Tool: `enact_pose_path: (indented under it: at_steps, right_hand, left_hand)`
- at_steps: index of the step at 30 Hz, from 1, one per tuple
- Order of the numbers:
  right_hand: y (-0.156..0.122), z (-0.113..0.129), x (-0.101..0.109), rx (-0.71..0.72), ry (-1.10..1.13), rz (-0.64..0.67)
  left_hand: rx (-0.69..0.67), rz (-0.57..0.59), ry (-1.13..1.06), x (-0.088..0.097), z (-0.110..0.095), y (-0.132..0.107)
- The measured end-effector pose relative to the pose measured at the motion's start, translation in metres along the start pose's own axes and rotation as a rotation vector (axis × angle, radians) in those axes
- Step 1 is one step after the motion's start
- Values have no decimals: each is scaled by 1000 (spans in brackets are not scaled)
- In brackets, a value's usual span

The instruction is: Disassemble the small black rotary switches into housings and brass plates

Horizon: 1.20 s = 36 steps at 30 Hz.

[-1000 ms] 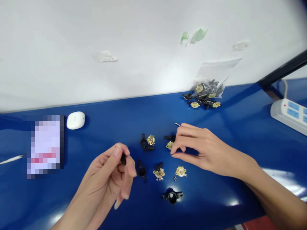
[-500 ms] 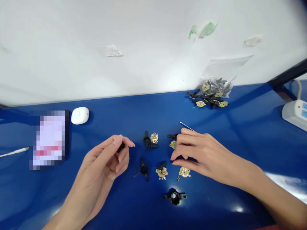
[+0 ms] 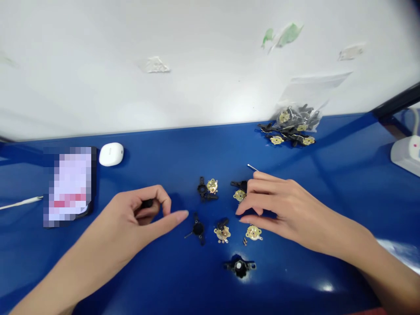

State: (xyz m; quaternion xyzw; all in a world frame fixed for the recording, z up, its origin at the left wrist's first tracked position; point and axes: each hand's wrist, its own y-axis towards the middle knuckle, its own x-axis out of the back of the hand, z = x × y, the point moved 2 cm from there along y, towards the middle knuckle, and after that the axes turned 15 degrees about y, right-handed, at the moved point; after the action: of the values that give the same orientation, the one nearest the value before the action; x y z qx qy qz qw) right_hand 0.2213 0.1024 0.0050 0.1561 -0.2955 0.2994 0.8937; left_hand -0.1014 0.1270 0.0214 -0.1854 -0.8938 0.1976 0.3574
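Observation:
My left hand [image 3: 141, 218] is at the left of the parts, palm turned in. Its fingers curl round a small black part [image 3: 147, 203], mostly hidden, while the thumb stretches out to the right. My right hand [image 3: 275, 203] hovers over the right-hand parts with thumb and forefinger slightly apart; nothing shows between them. Under its fingers lie a black housing [image 3: 238, 184] and a brass disc [image 3: 239, 195], both partly covered. Nearer me are another brass disc [image 3: 253, 232], two small screws [image 3: 245, 241] and a black housing [image 3: 240, 265] with a white centre.
Between the hands lie black housings [image 3: 197, 229] and brass discs [image 3: 212, 186]. A thin metal rod [image 3: 252, 167] pokes out behind my right hand. Parts and a clear bag [image 3: 303, 116] sit by the wall. A phone [image 3: 70, 183], white case [image 3: 111, 154] and white device [image 3: 407, 153] are at the sides.
My left hand has turned over, its thumb coming off the black part and reaching right while the fingers curl round it. My right hand has shifted slightly right, its thumb and fingertip parting a little.

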Motion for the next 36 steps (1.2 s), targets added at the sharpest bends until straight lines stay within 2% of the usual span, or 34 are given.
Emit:
enact_pose_path:
  at_steps: [4,10,14,19,23,27,29,33,36]
  right_hand:
    - [-1,-1,3,5,10,-24]
    - [-2,-2,6,14,-13,-38]
    - [-3,-3,6,15,-9,-30]
    - [-4,-3,9,5,46,-2]
    - [-6,-3,17,-29,43,10]
    - [-5,1,23,-28,56,-59]
    - [-3,3,23,-4,89,-127]
    - [4,4,17,161,129,-326]
    - [7,0,13,321,61,-469]
  left_hand:
    - [-54,-29,203,3,-2,-2]
    - [-67,-9,289,-13,4,2]
    - [-100,9,290,-17,6,3]
    - [-82,63,308,-10,7,1]
    - [-45,25,219,0,8,1]
    - [-47,-37,102,2,-2,-2]
    - [-55,10,14,-3,-11,-8]
    - [-25,255,-221,-21,-20,-22]
    - [-127,370,-423,-28,-19,-29]
